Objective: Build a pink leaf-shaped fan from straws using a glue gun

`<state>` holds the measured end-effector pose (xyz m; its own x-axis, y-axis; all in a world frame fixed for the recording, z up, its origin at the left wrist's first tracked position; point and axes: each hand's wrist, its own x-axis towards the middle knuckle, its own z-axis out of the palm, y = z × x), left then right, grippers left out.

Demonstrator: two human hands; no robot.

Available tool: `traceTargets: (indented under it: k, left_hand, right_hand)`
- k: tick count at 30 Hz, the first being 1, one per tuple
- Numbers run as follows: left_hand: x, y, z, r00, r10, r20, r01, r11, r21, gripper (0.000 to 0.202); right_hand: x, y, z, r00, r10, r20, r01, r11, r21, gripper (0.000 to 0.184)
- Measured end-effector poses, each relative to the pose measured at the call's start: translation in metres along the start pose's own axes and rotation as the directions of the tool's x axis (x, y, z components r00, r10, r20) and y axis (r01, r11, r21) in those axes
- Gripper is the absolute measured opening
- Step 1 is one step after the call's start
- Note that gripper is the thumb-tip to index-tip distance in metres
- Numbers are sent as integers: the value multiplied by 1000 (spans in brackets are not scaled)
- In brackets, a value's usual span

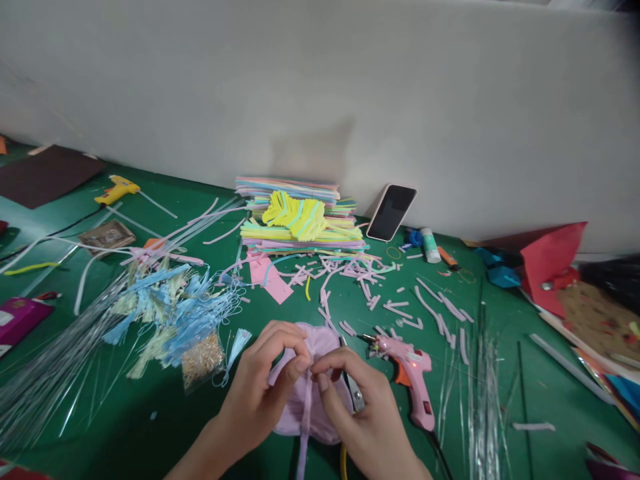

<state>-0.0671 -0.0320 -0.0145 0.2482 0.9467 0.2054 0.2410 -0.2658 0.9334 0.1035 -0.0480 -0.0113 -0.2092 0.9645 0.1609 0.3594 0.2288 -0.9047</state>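
My left hand (260, 393) and my right hand (360, 413) meet at the near edge of the green table. Both pinch a pale pink foam piece (307, 400), fingertips pressed together at its top middle. A thin pink strip (304, 440) hangs down from the piece between my hands. Under my right hand lies a metal tool, probably scissors (355, 393), with only part of it showing. A pink glue gun (413, 377) lies just right of my right hand, nozzle pointing left.
A stack of coloured foam sheets (300, 220) stands against the wall beside a leaning phone (391, 212). Cut pink strips (400, 307) litter the middle. Blue tassels (175, 313) and thin wires (45, 380) lie left. A yellow glue gun (117, 190), glue stick (429, 245) and red paper (550, 260) lie farther off.
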Motion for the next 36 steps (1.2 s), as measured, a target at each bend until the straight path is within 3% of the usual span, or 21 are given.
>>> traceTargets:
  k: [5, 13, 18, 22, 30, 36]
  left_hand:
    - [-1, -5, -5, 999, -27, 24, 26, 999, 36, 6]
    - [0, -2, -4, 996, 43, 82, -52, 993, 103, 8]
    - [-1, 4, -6, 973, 53, 222, -103, 971, 215, 9]
    - [0, 7, -5, 963, 32, 268, -110, 953, 283, 10]
    - [-4, 6, -4, 973, 37, 226, -90, 969, 229, 12]
    - [-8, -8, -2, 992, 2, 127, -44, 943, 328, 18]
  right_hand:
    - [0, 0, -1, 1000, -16, -20, 16, 1000, -4, 13]
    - [1, 0, -1, 1000, -27, -13, 26, 999, -41, 12]
    - [1, 1, 0, 994, -101, 42, 106, 984, -144, 13]
    - [-1, 1, 1, 992, -115, 57, 123, 977, -176, 12]
    - [-3, 2, 2, 994, -94, 53, 103, 970, -221, 9]
    - [-3, 2, 2, 995, -102, 8, 99, 939, -330, 30]
